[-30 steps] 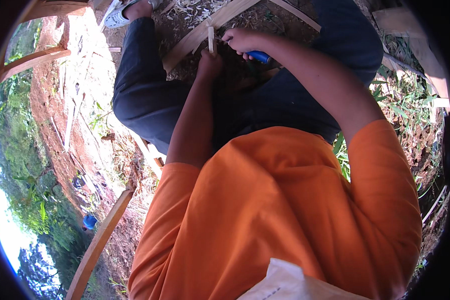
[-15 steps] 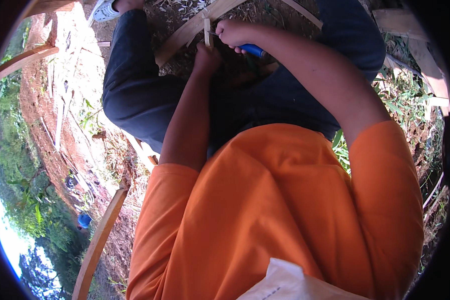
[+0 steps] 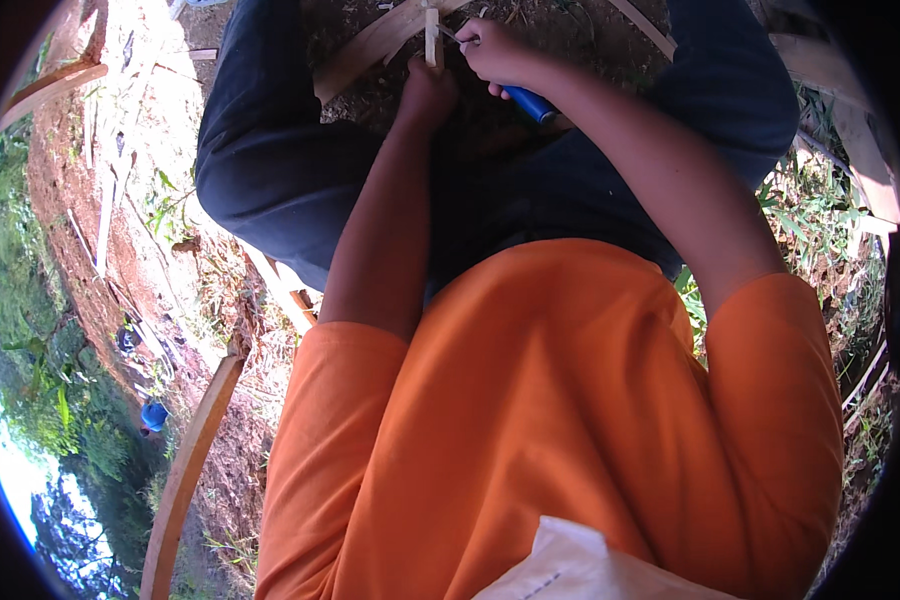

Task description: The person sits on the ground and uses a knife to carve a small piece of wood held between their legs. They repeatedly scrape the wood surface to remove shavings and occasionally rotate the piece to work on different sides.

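Observation:
In my left hand [image 3: 429, 95], the fingers are wrapped round the lower end of a short pale wooden stick [image 3: 432, 45], which stands up from the fist. My right hand [image 3: 492, 52] is closed on a tool with a blue handle [image 3: 530, 103]; the handle's butt points back toward me. A thin metal blade [image 3: 450, 33] runs from that fist to the right side of the stick. Whether its tip touches the wood is too small to tell. Both hands are between my bent knees, at the top of the view.
Beyond my hands a wider wooden board [image 3: 370, 55] lies slantwise on dark ground with pale shavings. A curved timber [image 3: 192, 470] rises at the left. More planks [image 3: 850, 125] lie at the right among grass. Far left, a blue-clad figure [image 3: 154, 416] stands near trees.
The view has shifted, so the hands sit higher and further right in it. My right hand with the blue-handled tool has drawn slightly away from the stick, toward me. Both grips stay the same.

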A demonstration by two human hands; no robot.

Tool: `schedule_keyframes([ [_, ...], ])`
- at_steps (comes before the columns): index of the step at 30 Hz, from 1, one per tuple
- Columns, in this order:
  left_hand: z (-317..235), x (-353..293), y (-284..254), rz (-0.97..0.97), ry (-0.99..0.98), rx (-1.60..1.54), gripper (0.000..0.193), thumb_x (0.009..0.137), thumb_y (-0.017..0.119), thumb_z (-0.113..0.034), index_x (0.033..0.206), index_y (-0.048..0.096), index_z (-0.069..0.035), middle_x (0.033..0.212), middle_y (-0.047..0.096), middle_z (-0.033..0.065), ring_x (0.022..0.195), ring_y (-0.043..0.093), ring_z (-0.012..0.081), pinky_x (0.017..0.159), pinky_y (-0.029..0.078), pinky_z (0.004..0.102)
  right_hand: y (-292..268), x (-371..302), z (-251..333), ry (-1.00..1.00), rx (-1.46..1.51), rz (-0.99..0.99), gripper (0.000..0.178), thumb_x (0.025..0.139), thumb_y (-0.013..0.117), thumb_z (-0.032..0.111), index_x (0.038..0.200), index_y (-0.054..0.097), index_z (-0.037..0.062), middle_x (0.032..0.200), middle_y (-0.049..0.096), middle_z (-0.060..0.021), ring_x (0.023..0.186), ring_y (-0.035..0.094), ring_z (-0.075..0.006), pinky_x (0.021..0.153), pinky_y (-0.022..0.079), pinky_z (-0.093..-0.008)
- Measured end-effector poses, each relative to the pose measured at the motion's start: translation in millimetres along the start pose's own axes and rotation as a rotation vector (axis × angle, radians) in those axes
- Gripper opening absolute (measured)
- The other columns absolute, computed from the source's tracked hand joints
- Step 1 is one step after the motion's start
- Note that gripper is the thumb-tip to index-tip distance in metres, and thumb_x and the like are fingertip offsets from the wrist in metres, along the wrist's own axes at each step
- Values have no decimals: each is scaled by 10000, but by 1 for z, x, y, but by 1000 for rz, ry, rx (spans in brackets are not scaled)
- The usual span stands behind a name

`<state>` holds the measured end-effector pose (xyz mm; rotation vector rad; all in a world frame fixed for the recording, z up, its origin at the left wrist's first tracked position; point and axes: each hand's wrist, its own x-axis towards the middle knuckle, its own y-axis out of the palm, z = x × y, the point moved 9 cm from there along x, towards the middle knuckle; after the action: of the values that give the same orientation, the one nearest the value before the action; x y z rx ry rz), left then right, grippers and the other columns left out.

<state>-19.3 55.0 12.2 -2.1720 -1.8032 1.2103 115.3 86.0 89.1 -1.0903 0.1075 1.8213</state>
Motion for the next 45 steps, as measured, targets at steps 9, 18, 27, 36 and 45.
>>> schedule_keyframes([
  [9, 4, 6, 2, -14, -3, 23, 548, 913, 614, -271, 1285, 394, 67, 1190, 624, 369, 1130, 630, 504, 945, 514, 520, 1, -5, -2, 20, -6, 114, 357, 1038, 477, 248, 1368, 529, 125, 756, 582, -50, 530, 578, -135, 465, 501, -317],
  [18, 13, 11, 8, 39, -97, -23, 686, 913, 662, -335, 1374, 348, 66, 1251, 615, 347, 1191, 613, 481, 971, 505, 503, 15, -5, 12, 40, -101, -61, 336, 976, 543, 198, 1303, 561, 124, 799, 654, -90, 505, 613, -179, 436, 502, -368],
  [27, 3, 7, -2, 36, -6, 57, 782, 841, 766, -418, 1308, 381, 77, 1278, 612, 335, 1209, 614, 457, 974, 507, 489, 26, 19, 7, -130, -210, -296, 282, 919, 572, 119, 1199, 601, 110, 861, 697, -129, 542, 660, -243, 463, 522, -406],
  [36, 24, 24, 3, 39, -101, -31, 666, 887, 686, -329, 1322, 422, 100, 1276, 598, 359, 1208, 599, 487, 985, 498, 511, -21, 51, -3, -263, -280, -651, 184, 972, 574, 189, 1133, 633, 123, 956, 714, -194, 944, 680, -428, 786, 542, -512],
  [45, -27, -1, -4, 312, 139, 386, 567, 882, 626, -326, 1245, 536, 100, 1037, 705, 256, 984, 701, 408, 861, 570, 479, -1, -9, -30, -14, 188, -23, 292, 1029, 537, 254, 1291, 579, 131, 730, 597, -34, 577, 604, -118, 505, 520, -325],
])
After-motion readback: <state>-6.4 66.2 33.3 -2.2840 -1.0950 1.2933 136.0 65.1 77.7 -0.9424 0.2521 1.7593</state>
